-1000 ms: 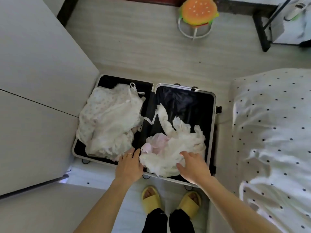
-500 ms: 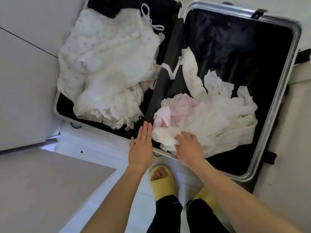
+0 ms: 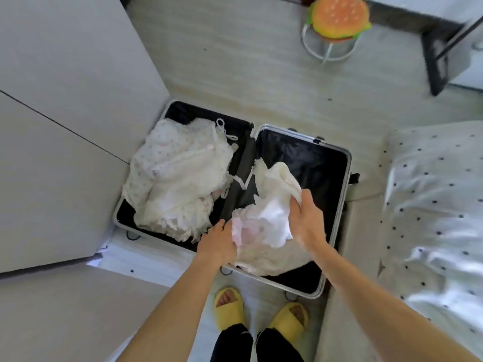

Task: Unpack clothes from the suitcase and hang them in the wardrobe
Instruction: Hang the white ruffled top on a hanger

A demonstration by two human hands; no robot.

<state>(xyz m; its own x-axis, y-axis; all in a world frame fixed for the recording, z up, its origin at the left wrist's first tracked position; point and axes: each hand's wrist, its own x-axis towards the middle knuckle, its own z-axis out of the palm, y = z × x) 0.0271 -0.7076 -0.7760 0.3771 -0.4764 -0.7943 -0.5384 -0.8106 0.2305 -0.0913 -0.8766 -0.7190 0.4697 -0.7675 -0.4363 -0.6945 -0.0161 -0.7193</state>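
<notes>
While the suitcase (image 3: pixel 349 178) lies open flat on the floor, both hands work in its right half. The right hand (image 3: pixel 305 218) grasps a bunch of the white garment (image 3: pixel 271 212), fingers curled round the fabric and raising that part above the black lining. The left hand (image 3: pixel 218 244) is at the garment's near left edge, by the suitcase's centre hinge, fingers tucked into the cloth and gripping it; a ring shows on one finger. The garment is thin, crumpled and white, with a pale pink patch near the left hand and a frilled strip trailing toward the hinge. Its lower part rests against the near rim. A pile (image 3: pixel 177 178) of white clothes with tiny pink dots and lace edges fills the left half, one thin strap looped at its top. The wardrobe (image 3: pixel 65 126) stands shut just left of the suitcase, a dotted bed (image 3: pixel 439 205) to the right. Yellow slippers (image 3: pixel 230 307) show below.
</notes>
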